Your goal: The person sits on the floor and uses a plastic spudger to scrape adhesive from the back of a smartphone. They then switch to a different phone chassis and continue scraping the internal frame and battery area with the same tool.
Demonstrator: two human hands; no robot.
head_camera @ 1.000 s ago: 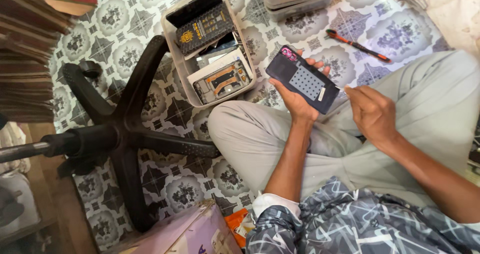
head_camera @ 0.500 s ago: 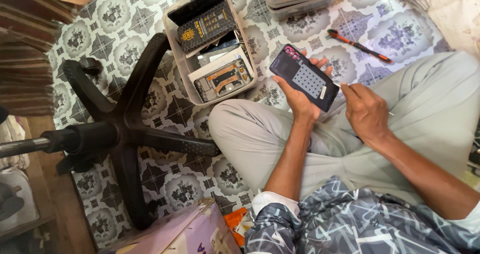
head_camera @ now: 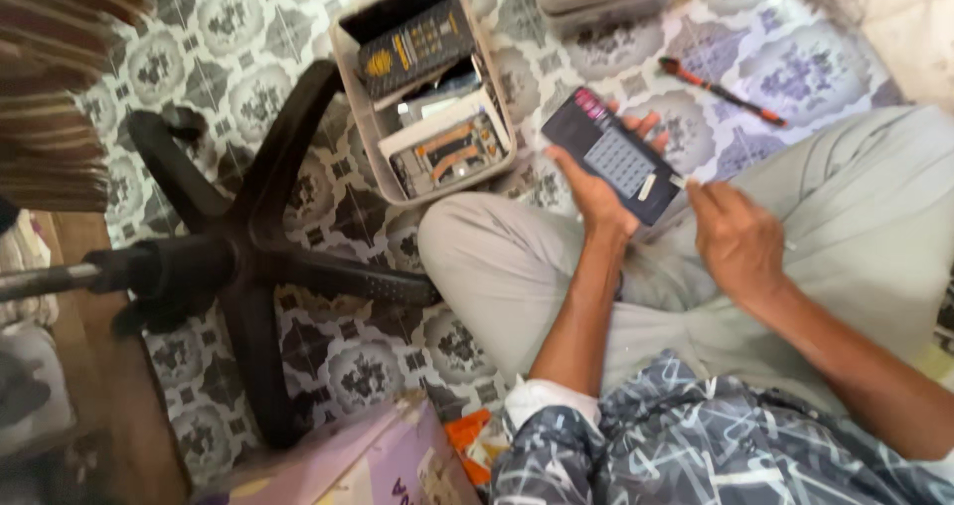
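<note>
Item: dark rectangular handheld calculator [head_camera: 614, 155], clamped in left hand [head_camera: 596, 192], fingers wrapped round its far edge, above the knee. Right hand [head_camera: 737, 242] just beside its lower corner, fingers together. Beige plastic bin [head_camera: 370, 117] near; patterned tile floor [head_camera: 248, 18] open beyond.

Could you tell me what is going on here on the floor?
A person sits cross-legged on a patterned tile floor. The left hand holds up a dark calculator-like handset, and the right hand touches its lower end with a fingertip. Beside the knee stands an open plastic box of similar devices. A red-handled screwdriver lies on the floor beyond, and a black swivel-chair base lies to the left.
</note>
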